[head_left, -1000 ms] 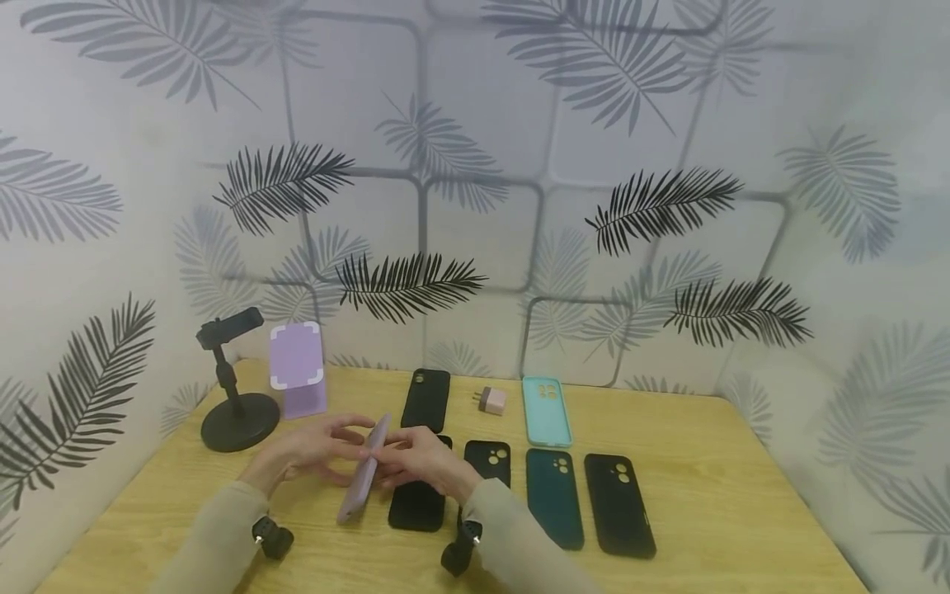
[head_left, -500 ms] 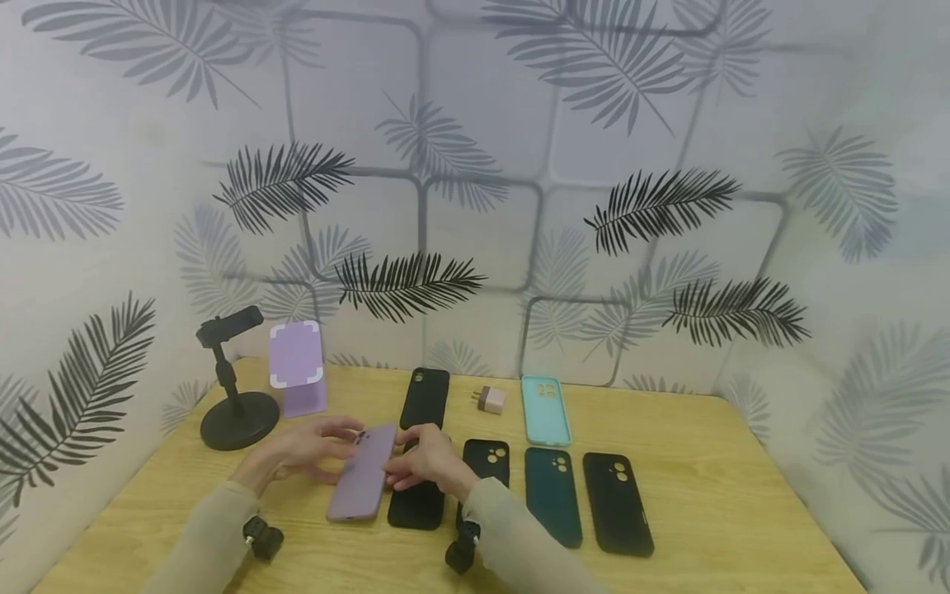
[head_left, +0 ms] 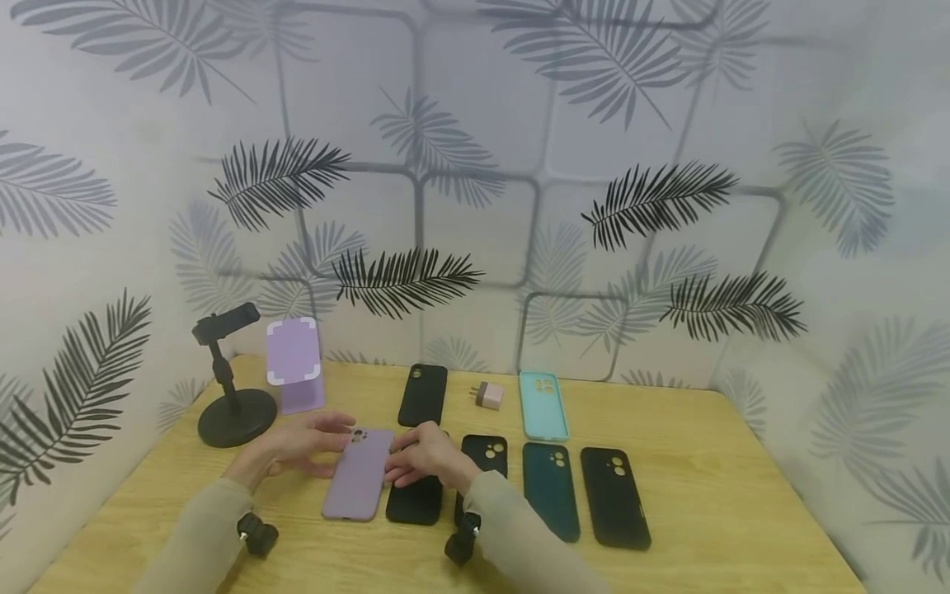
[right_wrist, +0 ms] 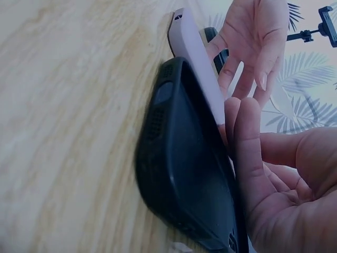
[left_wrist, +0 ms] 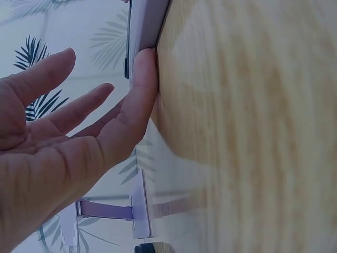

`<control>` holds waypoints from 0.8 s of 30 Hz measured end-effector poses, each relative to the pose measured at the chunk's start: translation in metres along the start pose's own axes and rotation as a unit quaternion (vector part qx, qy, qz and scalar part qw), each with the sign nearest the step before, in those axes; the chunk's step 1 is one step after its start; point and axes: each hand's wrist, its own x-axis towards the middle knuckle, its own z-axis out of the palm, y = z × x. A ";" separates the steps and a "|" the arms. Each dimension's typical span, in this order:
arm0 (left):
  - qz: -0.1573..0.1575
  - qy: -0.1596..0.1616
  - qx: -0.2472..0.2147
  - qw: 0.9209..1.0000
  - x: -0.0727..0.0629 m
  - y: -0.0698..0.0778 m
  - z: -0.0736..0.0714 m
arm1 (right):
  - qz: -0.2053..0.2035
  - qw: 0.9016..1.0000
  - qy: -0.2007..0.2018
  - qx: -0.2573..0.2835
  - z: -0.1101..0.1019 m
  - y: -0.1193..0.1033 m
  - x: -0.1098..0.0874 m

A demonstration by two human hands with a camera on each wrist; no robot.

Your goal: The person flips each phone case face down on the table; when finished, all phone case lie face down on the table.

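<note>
To my eye the desk (head_left: 705, 495) is smooth, grained wood with a soft sheen. Toward its left edge, the lilac case (head_left: 359, 480) looks like matt plastic, the black case (head_left: 416, 503) beside it rubbery; the sleeves (head_left: 199, 536) are matt cloth.

1. A lilac smartphone (head_left: 358, 478) is seen lying back upward, its lens cluster set in the far left corner and its near end slanted slightly leftward.
2. The phone's left edge is touched by the left hand (head_left: 304, 445); its right edge is closely bordered by the fingers of the right hand (head_left: 426, 458).
3. A black phone case (head_left: 416, 503) is placed just right of the phone, hollow side upward, partly hidden beneath the right hand.
</note>
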 end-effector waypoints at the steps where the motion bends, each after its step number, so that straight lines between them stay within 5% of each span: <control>1: 0.000 0.001 0.000 1.000 0.000 0.000 0.000 | -0.001 1.000 -0.001 0.001 0.000 0.000 0.000; 8: 0.010 0.010 0.015 1.000 0.001 0.001 -0.001 | -0.005 1.000 -0.007 0.010 -0.003 0.002 0.004; 17: 0.055 0.075 0.074 0.993 0.011 0.012 0.008 | -0.033 0.999 -0.002 0.015 -0.020 0.001 -0.002; 24: 0.073 0.044 0.064 0.994 0.016 0.021 0.027 | -0.033 0.999 0.015 -0.026 -0.036 0.000 -0.014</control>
